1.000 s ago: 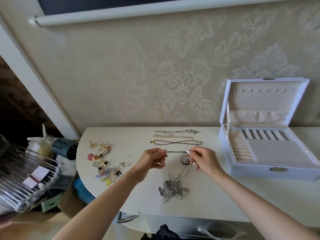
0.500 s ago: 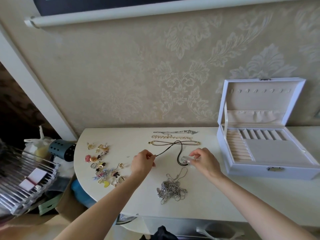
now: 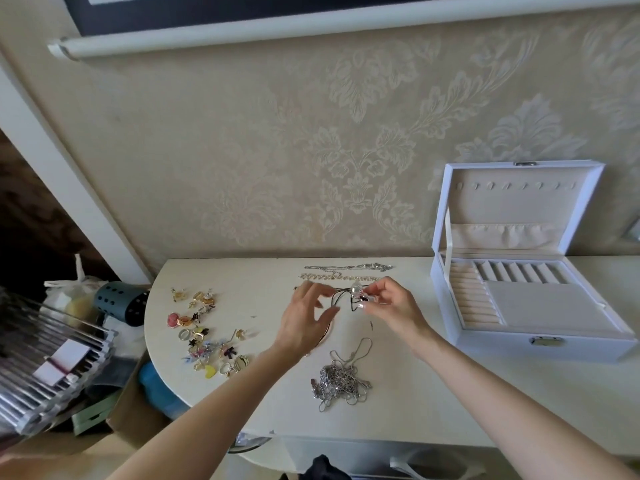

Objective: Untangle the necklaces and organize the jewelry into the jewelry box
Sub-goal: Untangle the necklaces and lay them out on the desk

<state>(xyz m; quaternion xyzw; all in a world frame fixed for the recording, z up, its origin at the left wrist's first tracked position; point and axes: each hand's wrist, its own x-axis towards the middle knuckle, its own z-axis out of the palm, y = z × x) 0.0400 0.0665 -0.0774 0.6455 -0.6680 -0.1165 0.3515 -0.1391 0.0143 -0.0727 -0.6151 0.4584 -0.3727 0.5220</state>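
1. At the far left a rack of metal bars [image 3: 52,368] stands off the table, with a teal cylinder [image 3: 121,303] punched with round holes beside it.
2. On the left of the smooth cream table [image 3: 263,403] lies a scatter of small earrings and rings [image 3: 204,334] in gold, pink, yellow and black.
3. The left hand [image 3: 304,320] hovers with its fingers spread, mostly straight and blurred. The cord runs past its thumb, but whether they touch cannot be told.
4. The black cord necklace [image 3: 341,301] with its clear, glassy pendant is held above mid-table, and behind it two fine chains [image 3: 346,271] are laid out straight.
5. Nearer the front edge sits a knotted heap of silver chains [image 3: 341,379].
6. The right hand [image 3: 394,306] pinches the necklace at the pendant between thumb and fingertips.
7. At the right the white jewelry box [image 3: 502,344] stands open, lined in beige fabric, with ring rolls, narrow slots and a metal clasp.
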